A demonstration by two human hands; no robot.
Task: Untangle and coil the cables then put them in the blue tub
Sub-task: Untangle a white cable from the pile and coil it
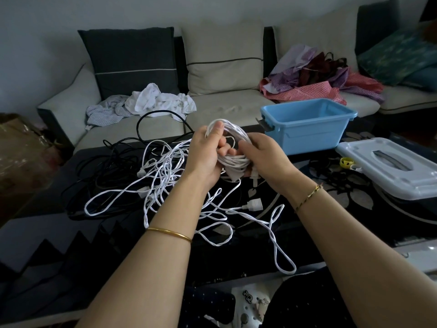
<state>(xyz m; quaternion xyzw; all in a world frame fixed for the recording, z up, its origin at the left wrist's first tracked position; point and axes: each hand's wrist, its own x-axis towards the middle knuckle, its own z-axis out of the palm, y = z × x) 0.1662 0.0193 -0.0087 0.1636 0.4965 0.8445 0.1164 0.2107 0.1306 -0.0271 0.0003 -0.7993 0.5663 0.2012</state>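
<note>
White cable coil (235,160): round bundle of thin cord, held above the bench between both hands.
Left hand (204,153): fingers curled through the loops, thumb pressing the top.
Right hand (264,157): curled round the coil's lower right side.
Loose white cable (165,165): tangled on the dark glossy bench (343,209), below and left of the hands.
Black cables (111,159): heaped further left.
Blue plastic tub (307,129): behind the right hand, apart.

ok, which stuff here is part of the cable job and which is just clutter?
Job: white cable coil, gripped by left hand and right hand; loose white cable; black cables; blue tub.
Lying about: grey lid; white clothes; checked clothes.
</note>
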